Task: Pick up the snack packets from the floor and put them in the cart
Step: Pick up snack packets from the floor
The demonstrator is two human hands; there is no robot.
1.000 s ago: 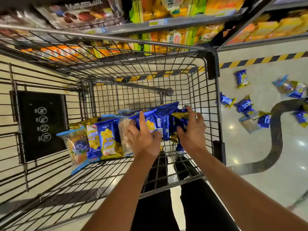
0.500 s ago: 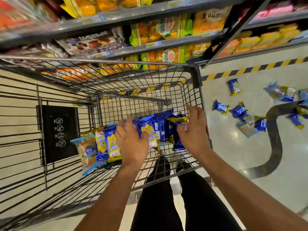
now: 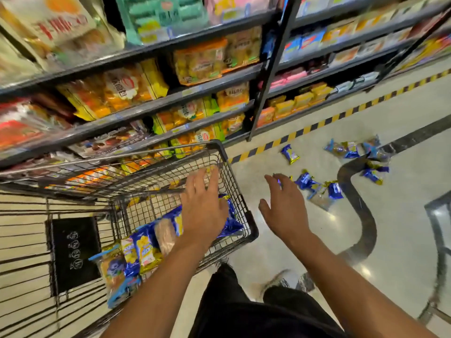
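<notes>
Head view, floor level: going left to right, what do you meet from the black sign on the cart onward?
Black sign → packets in the cart → left hand → right hand → nearest blue packets on the floor → far cluster of packets.

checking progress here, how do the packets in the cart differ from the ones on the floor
The packets in the cart lie packed side by side in a row against the cart wall; the packets on the floor lie scattered in loose clumps with gaps between them. The left hand hangs over the cart packets, while the right hand is out over the floor, short of the floor ones. Both hands are open and empty. Both groups are mostly blue and yellow wrappers.
</notes>
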